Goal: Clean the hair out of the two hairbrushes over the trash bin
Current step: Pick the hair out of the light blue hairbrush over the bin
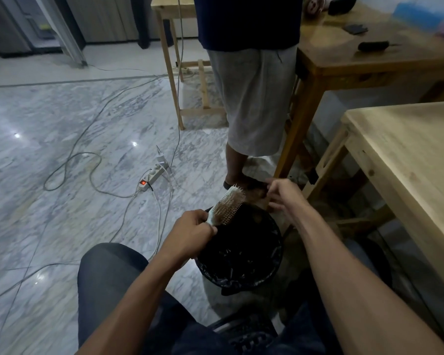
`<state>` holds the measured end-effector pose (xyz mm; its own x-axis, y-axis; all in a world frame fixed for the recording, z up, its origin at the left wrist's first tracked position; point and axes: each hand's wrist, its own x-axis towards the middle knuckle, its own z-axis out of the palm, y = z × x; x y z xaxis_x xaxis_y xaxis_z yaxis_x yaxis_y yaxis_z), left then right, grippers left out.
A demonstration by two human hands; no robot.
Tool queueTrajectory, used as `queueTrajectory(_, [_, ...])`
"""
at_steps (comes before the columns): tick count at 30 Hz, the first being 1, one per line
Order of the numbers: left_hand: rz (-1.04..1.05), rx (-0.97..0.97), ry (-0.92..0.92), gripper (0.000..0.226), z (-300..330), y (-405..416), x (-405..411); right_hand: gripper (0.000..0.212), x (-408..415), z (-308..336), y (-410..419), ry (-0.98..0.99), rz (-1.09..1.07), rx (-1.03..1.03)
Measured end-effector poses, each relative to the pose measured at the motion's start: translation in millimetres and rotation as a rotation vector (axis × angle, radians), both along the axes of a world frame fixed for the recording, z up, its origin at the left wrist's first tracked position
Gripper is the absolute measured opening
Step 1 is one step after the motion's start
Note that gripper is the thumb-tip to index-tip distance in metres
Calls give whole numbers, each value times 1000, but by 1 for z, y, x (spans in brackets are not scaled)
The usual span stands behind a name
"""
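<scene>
My left hand [192, 226] grips the handle of a pale hairbrush [227, 204], its bristles facing up and right, tilted over the far rim of the trash bin [241, 280]. The bin is black, lined with a black bag, and stands on the floor between my knees. My right hand [283, 194] hovers just right of the brush head, fingers pinched on a tuft of brown hair [256, 192] stretched from the bristles. A second, dark hairbrush [373, 46] lies on the far wooden table at the upper right.
A person in grey shorts [254, 98] stands right behind the bin. Wooden tables [408, 160] flank the right side. A power strip [153, 175] and several cables trail over the marble floor on the left.
</scene>
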<state>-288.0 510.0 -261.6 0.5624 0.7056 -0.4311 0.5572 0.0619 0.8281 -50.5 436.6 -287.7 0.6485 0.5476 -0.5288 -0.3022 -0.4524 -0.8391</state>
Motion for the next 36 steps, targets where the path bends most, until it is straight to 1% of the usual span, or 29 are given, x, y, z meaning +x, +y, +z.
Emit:
queueTrajectory(1, [17,-10,-1,9,-1,1,0,47,-1,2,-2,17,67,95])
queueTrajectory(2, [30,-22,-6,11,-1,2,0,47,-4,4,-4,25,178,155])
queueTrajectory(4, [47,-46,-17,18,-3,4,1,53,-12,6,-8,-16,412,157])
queueTrajectory(5, [49,-56,-21,17,-3,3,2,52,-14,4,-9,-66,475,141])
queueTrajectory(6, [52,-71,-27,14,-2,3,2,44,-16,2,-9,-127,482,132])
queueTrajectory(7, [59,-95,-36,11,-1,2,2,30,-16,0,-9,-185,446,125])
queueTrajectory(8, [69,-130,-47,13,0,2,0,17,-15,-1,-9,-236,400,113])
queueTrajectory(9, [76,-168,-56,16,1,2,-2,8,-12,-5,-10,-297,374,86])
queueTrajectory(11, [75,-232,-60,21,3,3,-7,4,-8,-10,-13,-473,370,-14])
queueTrajectory(13, [78,-274,-59,19,5,-1,-8,1,-7,-15,-14,-592,322,-96])
queueTrajectory(14, [79,-289,-60,17,6,-4,-6,0,-7,-17,-13,-623,276,-117])
queueTrajectory(16, [79,-306,-55,12,9,-8,-2,6,-7,-22,-10,-667,200,-146])
queueTrajectory(18, [82,-312,-46,12,13,-6,-4,10,-2,-25,-7,-703,171,-181])
queueTrajectory(24, [75,-325,-53,24,26,8,-20,17,17,-29,-5,-601,39,-260])
queueTrajectory(27, [89,-348,-68,24,27,8,-23,12,15,-37,-4,-540,-54,-300])
queueTrajectory(30, [193,-347,-125,20,33,22,-46,4,31,-46,-19,-379,-164,-332])
queueTrajectory(31, [235,-327,-147,20,36,31,-55,8,37,-48,-25,-319,-159,-333])
queueTrajectory(33, [271,-284,-150,22,38,42,-66,4,38,-47,-32,-173,-93,-279])
queueTrajectory(34, [268,-269,-138,22,37,44,-66,5,31,-44,-32,-76,-49,-225])
queueTrajectory(36, [237,-257,-104,18,33,39,-57,18,14,-37,-26,64,24,-123])
